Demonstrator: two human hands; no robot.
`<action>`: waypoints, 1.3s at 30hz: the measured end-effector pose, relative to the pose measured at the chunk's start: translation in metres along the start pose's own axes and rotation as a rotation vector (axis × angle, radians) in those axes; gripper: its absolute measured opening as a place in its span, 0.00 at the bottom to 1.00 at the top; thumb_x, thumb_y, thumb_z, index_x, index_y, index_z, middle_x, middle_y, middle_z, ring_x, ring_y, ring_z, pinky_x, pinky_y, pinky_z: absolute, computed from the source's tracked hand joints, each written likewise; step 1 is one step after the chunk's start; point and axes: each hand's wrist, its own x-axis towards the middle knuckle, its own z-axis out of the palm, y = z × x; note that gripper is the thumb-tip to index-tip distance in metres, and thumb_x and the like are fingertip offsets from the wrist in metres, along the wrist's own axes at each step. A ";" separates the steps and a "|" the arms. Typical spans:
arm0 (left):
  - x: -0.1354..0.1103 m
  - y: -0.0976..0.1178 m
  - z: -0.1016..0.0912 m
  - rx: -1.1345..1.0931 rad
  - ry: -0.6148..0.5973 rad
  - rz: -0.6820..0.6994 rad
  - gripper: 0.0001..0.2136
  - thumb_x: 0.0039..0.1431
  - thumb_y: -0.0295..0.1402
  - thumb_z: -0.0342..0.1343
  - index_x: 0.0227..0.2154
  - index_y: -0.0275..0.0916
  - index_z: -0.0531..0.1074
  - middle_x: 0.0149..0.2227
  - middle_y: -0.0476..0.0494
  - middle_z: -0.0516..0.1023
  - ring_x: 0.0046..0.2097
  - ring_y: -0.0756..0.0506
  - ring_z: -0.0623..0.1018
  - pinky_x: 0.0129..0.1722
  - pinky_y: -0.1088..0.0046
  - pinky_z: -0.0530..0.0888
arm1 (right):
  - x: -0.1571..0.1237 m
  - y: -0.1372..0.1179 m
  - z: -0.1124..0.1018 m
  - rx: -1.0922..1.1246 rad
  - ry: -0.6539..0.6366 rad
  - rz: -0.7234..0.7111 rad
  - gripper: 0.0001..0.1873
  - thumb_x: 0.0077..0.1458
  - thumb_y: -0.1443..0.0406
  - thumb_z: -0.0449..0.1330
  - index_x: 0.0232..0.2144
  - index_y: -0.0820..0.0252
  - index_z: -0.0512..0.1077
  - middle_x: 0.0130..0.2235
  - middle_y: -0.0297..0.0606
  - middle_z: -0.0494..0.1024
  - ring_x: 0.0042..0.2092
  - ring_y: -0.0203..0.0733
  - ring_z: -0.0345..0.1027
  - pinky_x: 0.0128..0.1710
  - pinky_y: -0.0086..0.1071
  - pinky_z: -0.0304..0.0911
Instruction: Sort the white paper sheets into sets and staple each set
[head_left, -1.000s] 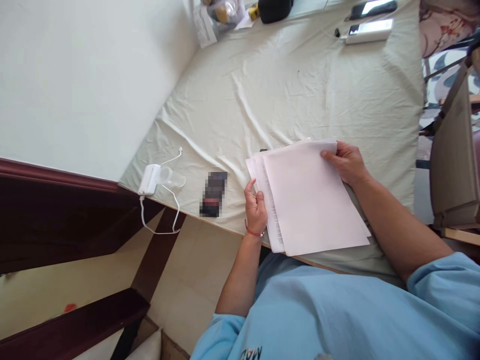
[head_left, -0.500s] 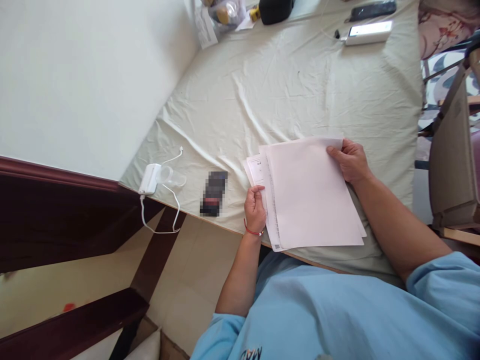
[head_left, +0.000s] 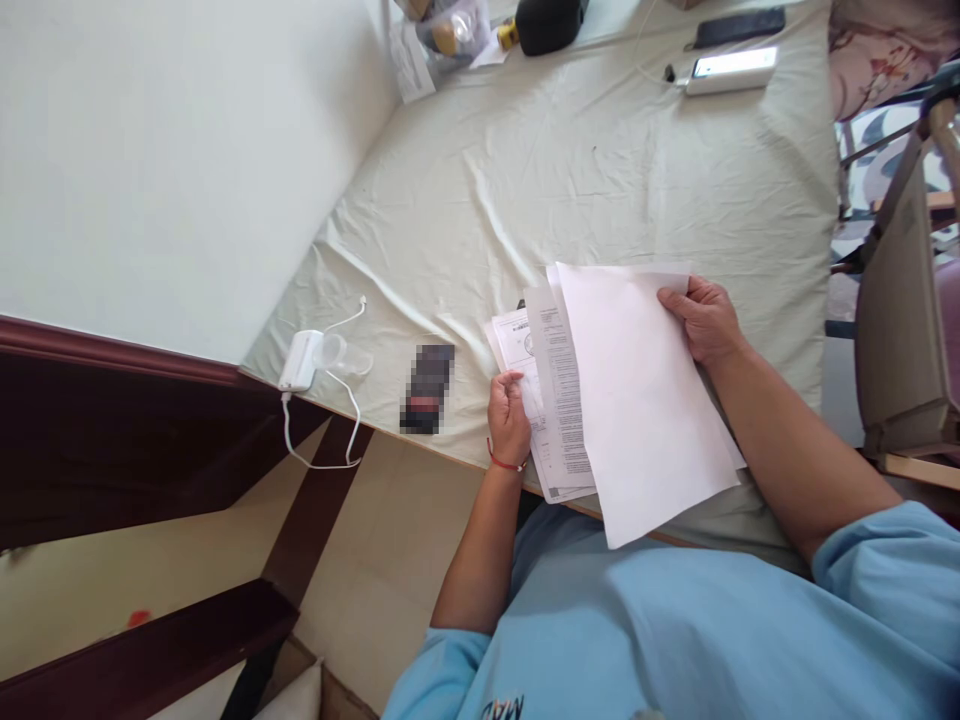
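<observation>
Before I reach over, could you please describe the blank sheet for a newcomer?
At the cloth-covered table, find the person's right hand. It holds the blank sheet by its upper right corner. Unlike the printed pages at its left, it shows a plain white face.

Likely a home, cloth-covered table (head_left: 600, 190), floral fabric (head_left: 870, 78)

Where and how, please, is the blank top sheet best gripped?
Probably the lower-left corner of the blank top sheet, coming from the left: it juts out below the printed pages, while the right hand pinches the upper-right corner.
</observation>
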 end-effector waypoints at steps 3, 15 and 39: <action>0.000 -0.003 -0.001 -0.001 -0.008 0.004 0.18 0.72 0.50 0.51 0.50 0.43 0.72 0.46 0.42 0.78 0.45 0.44 0.77 0.52 0.63 0.73 | -0.001 0.001 0.000 -0.011 -0.022 -0.003 0.22 0.39 0.51 0.81 0.34 0.52 0.81 0.31 0.34 0.82 0.30 0.43 0.75 0.28 0.37 0.74; -0.002 0.002 0.000 0.004 -0.055 0.067 0.18 0.73 0.51 0.50 0.50 0.45 0.75 0.52 0.42 0.80 0.57 0.42 0.78 0.62 0.62 0.70 | -0.002 0.004 0.001 -0.147 -0.052 -0.019 0.17 0.46 0.54 0.77 0.33 0.55 0.78 0.32 0.33 0.80 0.28 0.36 0.69 0.25 0.31 0.66; -0.002 0.004 0.002 0.009 -0.165 0.021 0.11 0.61 0.39 0.64 0.44 0.41 0.81 0.43 0.44 0.86 0.47 0.41 0.84 0.53 0.62 0.79 | -0.006 0.004 0.006 -0.145 -0.045 -0.040 0.20 0.44 0.49 0.77 0.32 0.52 0.77 0.31 0.33 0.79 0.28 0.38 0.67 0.25 0.33 0.66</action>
